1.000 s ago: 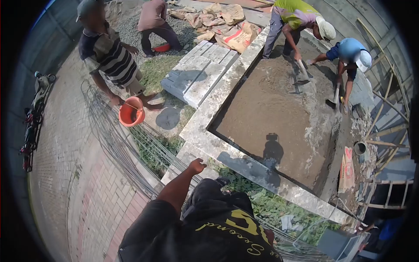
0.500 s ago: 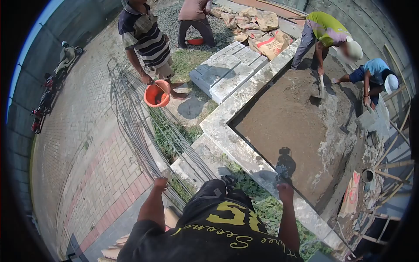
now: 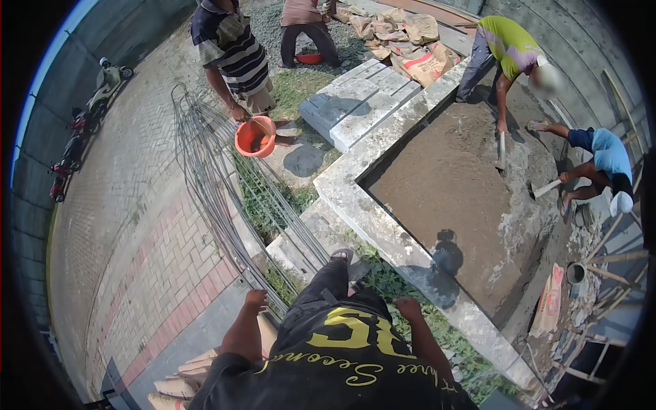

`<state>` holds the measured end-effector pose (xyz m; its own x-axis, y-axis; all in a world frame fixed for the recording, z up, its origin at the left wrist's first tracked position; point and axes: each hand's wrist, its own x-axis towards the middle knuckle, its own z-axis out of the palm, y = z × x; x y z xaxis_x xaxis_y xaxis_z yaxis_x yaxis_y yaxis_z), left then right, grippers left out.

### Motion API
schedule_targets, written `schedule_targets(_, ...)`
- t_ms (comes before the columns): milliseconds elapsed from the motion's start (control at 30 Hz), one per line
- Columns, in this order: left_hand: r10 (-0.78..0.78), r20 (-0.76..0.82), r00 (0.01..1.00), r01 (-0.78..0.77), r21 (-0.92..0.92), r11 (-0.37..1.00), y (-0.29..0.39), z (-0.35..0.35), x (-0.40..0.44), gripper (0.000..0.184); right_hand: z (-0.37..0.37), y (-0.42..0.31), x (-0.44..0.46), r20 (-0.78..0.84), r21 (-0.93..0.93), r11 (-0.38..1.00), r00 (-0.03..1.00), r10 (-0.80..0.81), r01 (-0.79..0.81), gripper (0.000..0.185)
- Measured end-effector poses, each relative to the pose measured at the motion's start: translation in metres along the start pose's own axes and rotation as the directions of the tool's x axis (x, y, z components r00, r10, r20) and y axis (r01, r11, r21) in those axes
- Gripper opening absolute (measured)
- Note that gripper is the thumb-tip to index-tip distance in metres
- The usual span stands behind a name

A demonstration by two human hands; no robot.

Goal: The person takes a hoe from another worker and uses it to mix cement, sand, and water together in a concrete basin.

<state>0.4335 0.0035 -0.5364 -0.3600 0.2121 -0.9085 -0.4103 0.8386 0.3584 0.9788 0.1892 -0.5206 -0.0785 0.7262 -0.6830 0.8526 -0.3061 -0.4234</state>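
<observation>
My left hand (image 3: 256, 299) hangs beside my dark shirt, its fingers curled and nothing visible in it. It is nearest to the bundle of thin metal rods (image 3: 229, 225) on the ground. My right hand (image 3: 408, 309), loosely closed and also without a visible object, is over green plants beside the pale concrete border (image 3: 355, 212). Inside that border lies wet grey-brown mortar (image 3: 444, 178). A person in a yellow-green shirt (image 3: 509, 44) holds a hoe-like tool (image 3: 501, 152) in it. Another person in blue (image 3: 610, 156) bends over a second tool (image 3: 546, 188) at the right.
A person in a striped shirt (image 3: 239, 58) holds an orange bucket (image 3: 255, 137) ahead of me. Pale blocks (image 3: 359, 102) and paper sacks (image 3: 427, 65) lie beyond. Bamboo poles (image 3: 618, 256) and a pipe (image 3: 575, 274) are at the right. Motorbikes (image 3: 75, 143) stand far left.
My right hand came into view, then moved left toward my body. My left hand has drawn back from its forward reach. The two bending people have shifted their tools, and one foot of mine shows ahead.
</observation>
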Motion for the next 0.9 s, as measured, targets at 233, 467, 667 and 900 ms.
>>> schedule_targets(233, 0.019, -0.016, 1.0, -0.016, 0.135, 0.991, 0.022, 0.009, 0.015, 0.03, 0.057, 0.177, -0.003, 0.111, 0.034, 0.939, 0.935, 0.336, -0.342, 0.058)
schedule_targets(467, -0.018, 0.184, 0.983, -0.012, 0.162, 0.987, 0.084, 0.014, 0.059, 0.035, 0.064, 0.169, 0.008, -0.016, -0.179, 0.959, 0.976, 0.218, -0.218, 0.025)
schedule_targets(667, 0.153, 0.352, 0.923, -0.267, 0.302, 0.915, 0.206, 0.012, 0.094, 0.037, 0.08, 0.042, 0.032, -0.183, 0.058, 0.992, 0.975, 0.124, -0.115, 0.041)
schedule_targets(900, 0.18, 0.353, 0.918, -0.301, 0.327, 0.896, 0.34, 0.01, 0.138, 0.033, 0.061, -0.088, 0.052, -0.27, -0.009, 0.991, 0.955, 0.125, -0.133, 0.049)
